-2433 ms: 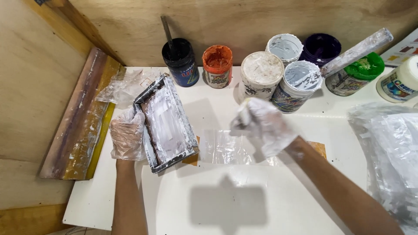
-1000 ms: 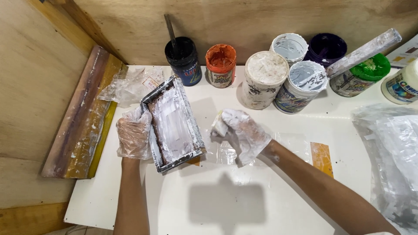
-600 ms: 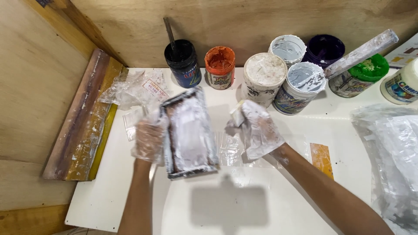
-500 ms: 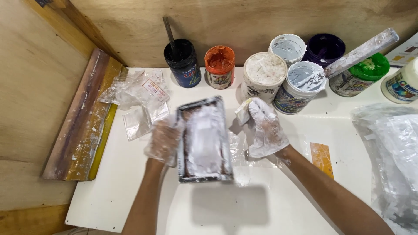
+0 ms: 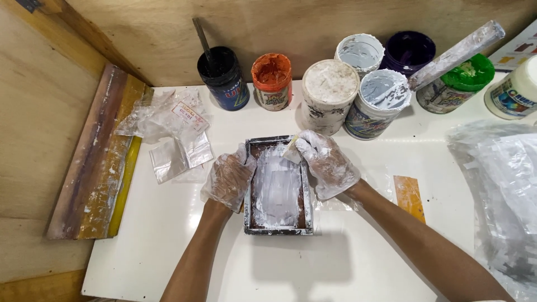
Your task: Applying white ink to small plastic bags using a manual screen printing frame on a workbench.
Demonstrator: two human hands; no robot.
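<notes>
Plywood-walled white table [image 5: 347, 263], left hand [image 5: 228, 178] gripping paint-smeared frame [image 5: 278, 187], right hand [image 5: 327, 163] pinching scraper [image 5: 292, 151].

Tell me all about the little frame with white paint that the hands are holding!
The small rectangular screen frame lies flat on the white table, long side pointing away from the person. Its rim looks dark and metallic, smeared with white. Inside, reddish-brown mesh is mostly covered in white paint. The gloved left hand grips its left edge, and the gloved right hand rests at its top right corner, pinching a small pale scraper.
</notes>
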